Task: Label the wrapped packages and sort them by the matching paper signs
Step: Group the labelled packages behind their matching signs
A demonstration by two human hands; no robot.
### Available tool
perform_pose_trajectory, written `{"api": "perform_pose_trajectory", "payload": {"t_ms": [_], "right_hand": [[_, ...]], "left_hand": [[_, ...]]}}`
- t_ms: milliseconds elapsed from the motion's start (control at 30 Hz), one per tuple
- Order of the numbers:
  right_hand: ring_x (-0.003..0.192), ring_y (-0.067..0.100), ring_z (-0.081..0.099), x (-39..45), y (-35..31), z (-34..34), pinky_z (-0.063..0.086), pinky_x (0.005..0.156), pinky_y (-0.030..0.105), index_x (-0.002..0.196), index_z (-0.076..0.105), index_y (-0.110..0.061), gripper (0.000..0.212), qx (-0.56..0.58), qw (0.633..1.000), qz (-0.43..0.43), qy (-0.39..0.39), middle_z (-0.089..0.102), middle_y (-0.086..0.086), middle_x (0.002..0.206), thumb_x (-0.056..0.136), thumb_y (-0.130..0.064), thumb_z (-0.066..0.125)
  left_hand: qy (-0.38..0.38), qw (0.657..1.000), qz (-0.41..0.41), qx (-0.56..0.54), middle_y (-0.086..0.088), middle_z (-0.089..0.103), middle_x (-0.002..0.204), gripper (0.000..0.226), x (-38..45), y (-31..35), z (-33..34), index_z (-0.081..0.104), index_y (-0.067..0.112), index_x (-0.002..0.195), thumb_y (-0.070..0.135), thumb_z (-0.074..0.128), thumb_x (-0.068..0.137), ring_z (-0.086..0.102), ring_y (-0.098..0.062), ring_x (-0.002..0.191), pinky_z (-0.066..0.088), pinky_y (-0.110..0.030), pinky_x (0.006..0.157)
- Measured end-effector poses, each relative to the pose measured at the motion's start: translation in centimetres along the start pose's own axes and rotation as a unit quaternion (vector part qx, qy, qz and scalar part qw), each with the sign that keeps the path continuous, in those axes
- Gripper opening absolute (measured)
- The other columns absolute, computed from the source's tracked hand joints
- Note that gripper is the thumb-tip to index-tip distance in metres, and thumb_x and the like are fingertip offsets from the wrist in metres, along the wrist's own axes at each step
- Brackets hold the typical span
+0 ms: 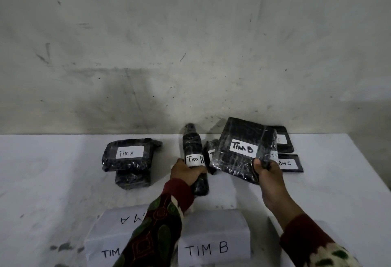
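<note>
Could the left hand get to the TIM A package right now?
Probably not at once: the left hand already grips a bottle-shaped TIM B package. The TIM A package lies just to its left, with bare table between, so the path looks free once the hand is emptied.

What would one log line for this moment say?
left hand: grips bottle-shaped TIM B package | right hand: holds flat TIM B package | TIM B sign: nearest
</note>
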State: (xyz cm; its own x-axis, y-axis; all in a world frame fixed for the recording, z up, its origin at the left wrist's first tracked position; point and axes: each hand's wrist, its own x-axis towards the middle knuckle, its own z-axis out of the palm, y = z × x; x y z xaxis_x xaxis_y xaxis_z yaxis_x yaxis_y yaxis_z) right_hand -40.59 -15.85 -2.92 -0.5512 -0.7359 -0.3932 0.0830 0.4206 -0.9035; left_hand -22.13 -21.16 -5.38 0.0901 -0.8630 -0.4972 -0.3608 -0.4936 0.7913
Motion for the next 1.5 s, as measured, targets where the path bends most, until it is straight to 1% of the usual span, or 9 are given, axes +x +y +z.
{"api": "perform_pose_trajectory", "payload": {"t_ms": [133,233,367,533,667,933,1100,1267,1500], "right_hand": [[0.103,0.034,0.057,-0.3,-0.2,0.1,0.045,0.096,0.047,0.104,0.054,-0.006,0.016,0.003,1.000,-0.016,0.004,0.062,0.018,0.107,0.094,-0.017,0.050],[0.098,0.031,0.058,-0.7,-0.1,0.4,0.046,0.088,0.041,0.107,0.054,-0.002,0.020,-0.004,1.000,-0.030,0.010,0.062,0.016,0.103,0.094,-0.017,0.050],[0.097,0.032,0.059,-0.7,-0.2,0.7,0.048,0.089,0.044,0.108,0.055,0.000,0.021,-0.010,1.000,-0.027,0.013,0.063,0.017,0.104,0.094,-0.015,0.049],[0.073,0.009,0.051,0.0,-0.1,0.7,0.039,0.061,0.024,0.104,0.053,-0.007,0.014,-0.012,0.999,-0.030,0.014,0.056,-0.001,0.082,0.094,-0.017,0.049],[0.067,0.000,0.045,0.3,0.1,0.8,0.031,0.054,0.016,0.098,0.051,-0.011,0.009,-0.027,0.999,-0.041,0.016,0.051,-0.008,0.075,0.094,-0.019,0.048],[0.077,0.011,0.053,0.9,0.4,1.0,0.034,0.059,0.019,0.105,0.052,-0.010,0.016,-0.015,1.000,-0.021,-0.005,0.059,0.004,0.093,0.095,-0.021,0.048],[0.083,0.018,0.055,0.6,0.4,1.2,0.039,0.064,0.025,0.099,0.051,-0.011,0.010,-0.002,1.000,-0.026,-0.011,0.060,0.006,0.094,0.094,-0.018,0.049],[0.076,0.004,0.053,0.5,0.2,1.0,0.035,0.059,0.019,0.102,0.052,-0.011,0.012,0.000,0.999,-0.040,-0.005,0.059,-0.001,0.087,0.094,-0.019,0.049],[0.101,0.030,0.059,0.5,-0.2,0.3,0.046,0.088,0.038,0.110,0.053,-0.004,0.021,0.015,0.999,-0.030,0.010,0.063,0.015,0.107,0.094,-0.016,0.049]], "left_hand": [[0.074,0.989,0.124,-0.013,-0.008,0.063,0.105,0.048,0.0,0.9,-1.0,0.051,0.010,0.103,0.008,0.077,0.063,0.056,-0.015,0.083,0.043,-0.026,0.076],[0.061,0.984,0.168,0.004,-0.009,0.059,0.117,0.059,0.3,1.2,-1.6,0.049,0.009,0.117,0.005,0.077,0.065,0.054,-0.016,0.095,0.041,-0.025,0.084],[0.051,0.977,0.206,0.006,-0.007,0.056,0.126,0.064,1.1,1.7,-1.8,0.046,0.010,0.126,0.005,0.076,0.070,0.052,-0.016,0.107,0.036,-0.020,0.088],[0.041,0.973,0.229,0.002,-0.008,0.056,0.128,0.065,3.0,3.0,-1.5,0.043,0.010,0.131,0.000,0.071,0.073,0.052,-0.020,0.117,0.036,-0.016,0.088],[0.061,0.969,0.237,0.026,-0.014,0.047,0.130,0.069,4.8,3.8,-1.2,0.039,0.010,0.134,0.000,0.070,0.073,0.049,-0.027,0.117,0.033,-0.016,0.089],[0.069,0.963,0.258,0.016,-0.017,0.045,0.129,0.065,7.4,4.2,-0.5,0.038,0.004,0.128,-0.004,0.069,0.072,0.048,-0.030,0.118,0.035,-0.023,0.089],[0.058,0.965,0.254,-0.017,-0.013,0.041,0.135,0.081,7.1,3.3,-0.3,0.034,0.010,0.134,0.006,0.078,0.066,0.047,-0.024,0.119,0.037,-0.026,0.095],[0.062,0.969,0.239,-0.016,-0.010,0.032,0.140,0.098,6.7,3.2,-0.3,0.023,0.017,0.141,0.007,0.081,0.063,0.038,-0.022,0.125,0.029,-0.022,0.096],[0.052,0.977,0.207,-0.013,-0.011,0.020,0.147,0.104,5.5,2.7,0.0,0.011,0.016,0.145,0.009,0.080,0.067,0.029,-0.020,0.132,0.023,-0.016,0.094]]}}
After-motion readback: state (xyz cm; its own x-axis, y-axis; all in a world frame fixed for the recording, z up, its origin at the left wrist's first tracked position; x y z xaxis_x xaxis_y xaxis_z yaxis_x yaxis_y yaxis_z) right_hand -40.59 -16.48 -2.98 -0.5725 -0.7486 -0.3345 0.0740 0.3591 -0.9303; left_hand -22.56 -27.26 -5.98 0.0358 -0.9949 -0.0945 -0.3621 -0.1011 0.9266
